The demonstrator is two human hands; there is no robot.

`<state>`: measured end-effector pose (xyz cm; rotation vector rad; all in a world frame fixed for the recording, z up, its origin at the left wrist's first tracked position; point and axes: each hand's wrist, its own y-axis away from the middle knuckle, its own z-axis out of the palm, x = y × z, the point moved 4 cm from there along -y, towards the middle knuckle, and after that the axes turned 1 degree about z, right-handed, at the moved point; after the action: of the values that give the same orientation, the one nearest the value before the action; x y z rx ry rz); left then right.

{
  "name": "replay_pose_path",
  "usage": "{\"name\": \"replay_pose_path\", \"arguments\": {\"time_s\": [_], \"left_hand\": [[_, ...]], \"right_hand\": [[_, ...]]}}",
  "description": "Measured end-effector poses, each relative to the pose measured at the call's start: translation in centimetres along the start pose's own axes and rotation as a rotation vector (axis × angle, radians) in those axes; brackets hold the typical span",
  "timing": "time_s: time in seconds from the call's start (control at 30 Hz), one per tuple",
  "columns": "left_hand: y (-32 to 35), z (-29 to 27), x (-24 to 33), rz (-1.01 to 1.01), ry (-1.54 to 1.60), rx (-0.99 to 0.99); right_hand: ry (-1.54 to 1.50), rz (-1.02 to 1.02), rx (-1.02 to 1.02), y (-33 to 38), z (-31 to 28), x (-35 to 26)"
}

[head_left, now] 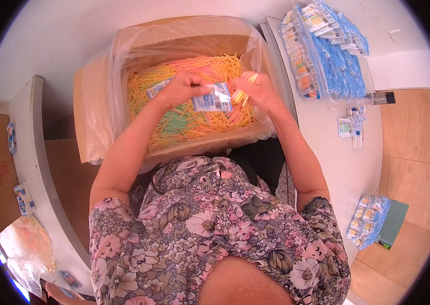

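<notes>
My left hand (180, 92) pinches a small clear and blue printed packet (217, 98) by its edge, over the open carton. In my closed right hand (262, 92) is a small bunch of thin yellow sticks (241, 96), a short way right of the packet. Below both hands, a cardboard box (189, 31) lined with clear plastic holds a heap of thin sticks (179, 126), mostly yellow and orange, with green and pink patches. Another blue and white packet (155, 88) shows partly behind my left wrist.
On the white table to the right stands a clear bin (329, 96) packed with blue-edged packets. Nearer lie loose packets (352, 126) and a bundle of filled packets (368, 221) beside a green board (394, 224). A grey-white ledge (47, 168) runs along the left; another person's arm (60, 294) shows at lower left.
</notes>
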<state>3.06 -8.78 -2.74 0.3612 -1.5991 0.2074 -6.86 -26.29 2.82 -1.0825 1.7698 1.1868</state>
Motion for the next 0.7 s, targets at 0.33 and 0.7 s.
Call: {"name": "replay_pose_path", "arguments": {"time_s": [0.33, 0.7], "left_hand": [[0.5, -1.2, 1.0, 0.085, 0.268, 0.277], [0.8, -0.9, 2.9, 0.129, 0.29, 0.273]], "right_hand": [[-0.338, 0.072, -0.067, 1.6, 1.1, -4.1], [-0.447, 0.032, 0.009, 0.7, 1.8, -5.5]]}}
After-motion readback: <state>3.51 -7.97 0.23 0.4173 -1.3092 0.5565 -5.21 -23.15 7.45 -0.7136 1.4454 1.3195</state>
